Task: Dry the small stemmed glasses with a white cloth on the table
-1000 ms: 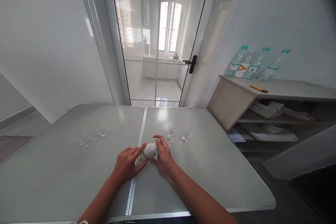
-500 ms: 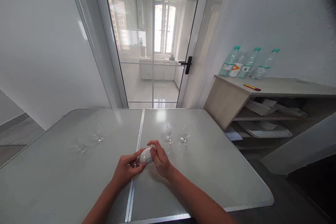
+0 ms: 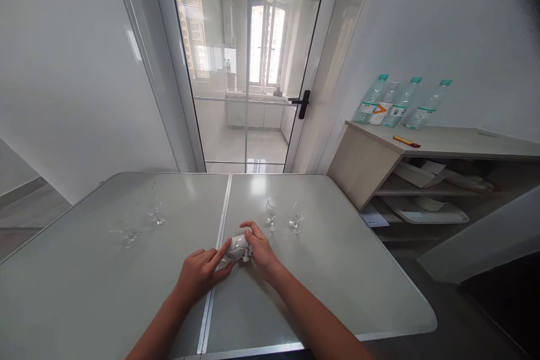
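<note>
A small stemmed glass (image 3: 235, 248) lies tilted between my hands above the table's metal seam. My left hand (image 3: 201, 271) is closed round its left end, with fingers along the top and the thumb below. White tissue or cloth (image 3: 247, 255) shows at the glass's right end, bunched in my right hand (image 3: 260, 250). My right hand is closed on it at the glass; whether the tissue goes inside the bowl is hard to see. Two clear stemmed glasses stand upright beyond my right hand, one nearer (image 3: 271, 215) and one farther right (image 3: 296, 218).
On the table's left half stand two more clear glasses, a front one (image 3: 131, 238) and a rear one (image 3: 157, 215). To the right, a wooden shelf unit (image 3: 371, 163) bears several plastic bottles (image 3: 395, 109) and a yellow-red pen-like item (image 3: 405, 141). A glass door (image 3: 248, 140) rises behind the table (image 3: 337, 270).
The glass has turned in my hands, and its clear bowl shows more. A loose end of white tissue now hangs at my right hand. The view has shifted slightly.
</note>
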{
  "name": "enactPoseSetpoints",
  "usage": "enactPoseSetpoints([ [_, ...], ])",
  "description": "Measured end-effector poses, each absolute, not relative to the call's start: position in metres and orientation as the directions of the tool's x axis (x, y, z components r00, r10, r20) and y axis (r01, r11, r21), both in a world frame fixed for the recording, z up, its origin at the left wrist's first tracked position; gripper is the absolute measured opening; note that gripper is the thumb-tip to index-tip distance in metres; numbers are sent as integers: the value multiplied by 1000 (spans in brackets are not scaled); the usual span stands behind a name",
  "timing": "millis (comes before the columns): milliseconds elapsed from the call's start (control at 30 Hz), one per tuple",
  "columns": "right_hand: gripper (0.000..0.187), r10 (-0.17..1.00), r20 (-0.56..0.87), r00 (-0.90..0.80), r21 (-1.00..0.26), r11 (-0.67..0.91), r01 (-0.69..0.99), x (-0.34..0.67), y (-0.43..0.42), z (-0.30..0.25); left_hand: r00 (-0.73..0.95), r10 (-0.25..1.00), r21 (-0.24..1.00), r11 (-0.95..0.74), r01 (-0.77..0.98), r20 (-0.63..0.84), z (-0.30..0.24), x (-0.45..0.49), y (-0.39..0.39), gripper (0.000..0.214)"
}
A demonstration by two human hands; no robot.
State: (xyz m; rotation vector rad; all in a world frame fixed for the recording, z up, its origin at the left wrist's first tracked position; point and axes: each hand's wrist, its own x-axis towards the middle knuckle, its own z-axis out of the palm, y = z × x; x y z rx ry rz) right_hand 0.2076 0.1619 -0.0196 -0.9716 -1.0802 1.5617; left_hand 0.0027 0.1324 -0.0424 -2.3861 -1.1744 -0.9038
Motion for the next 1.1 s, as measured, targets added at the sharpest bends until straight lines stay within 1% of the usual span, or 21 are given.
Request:
enactPoseSetpoints([
  [67,40,966,-23,-258,-957,-97,-275,208,159,-16,422,630,93,-619,780,652,-44,5,133,51],
  [133,41,944,43,-327,-963,-48,-266,209,155,-10,350,731,311,-602,736,586,-43,8,133,52],
  [200,42,924,99,-369,-969,6,-245,211,151,-3,270,855,578,-502,643,442,-39,9,133,54],
  [267,44,906,148,-396,-977,73,-199,215,148,2,231,942,798,-330,505,243,-33,10,133,59],
  [333,42,883,206,-421,-978,172,-117,220,147,5,259,963,913,-170,370,74,-27,10,133,63],
  [400,38,843,296,-449,-945,328,-9,226,147,7,316,949,957,-81,279,-12,-22,8,135,64],
  [467,31,758,415,-504,-853,517,75,232,148,8,381,923,971,-46,236,-48,-20,5,136,60],
  [533,23,643,512,-569,-739,668,90,236,149,7,441,894,974,-26,225,-78,-21,1,139,58],
  [600,18,556,569,-606,-663,746,61,237,150,5,475,876,972,-35,233,-82,-23,-1,140,59],
  [633,17,544,585,-601,-652,757,51,236,151,4,467,882,967,-63,249,-63,-25,-2,140,59],
  [667,16,568,587,-577,-668,742,52,235,151,2,438,899,953,-114,282,-22,-27,-2,140,60],
  [733,21,717,520,-465,-789,611,60,230,152,-2,334,930,861,-292,417,153,-32,-1,138,58],
  [767,25,808,438,-393,-869,493,45,226,153,-4,291,915,763,-395,511,279,-34,0,138,56],
  [800,29,883,335,-329,-934,357,6,223,154,-6,275,871,632,-485,604,406,-37,1,137,54],
  [867,35,948,145,-282,-987,118,-111,218,155,-8,324,741,343,-592,730,588,-41,2,135,50],
  [900,36,949,91,-302,-985,42,-166,217,156,-8,361,687,231,-611,757,631,-42,3,135,48],
  [933,37,940,61,-335,-978,-10,-206,216,156,-8,389,652,161,-619,769,651,-44,4,134,48],
  [967,38,928,46,-370,-972,-44,-233,216,156,-7,402,636,131,-623,771,659,-45,4,134,48],
  [1000,39,914,39,-405,-967,-67,-246,217,156,-6,403,637,140,-628,766,657,-46,5,134,49],
  [1033,40,901,37,-433,-965,-81,-250,218,156,-5,392,657,188,-632,752,643,-47,6,133,50],
  [1100,41,886,35,-462,-965,-89,-245,221,155,-2,349,754,383,-605,698,556,-47,7,133,53],
])
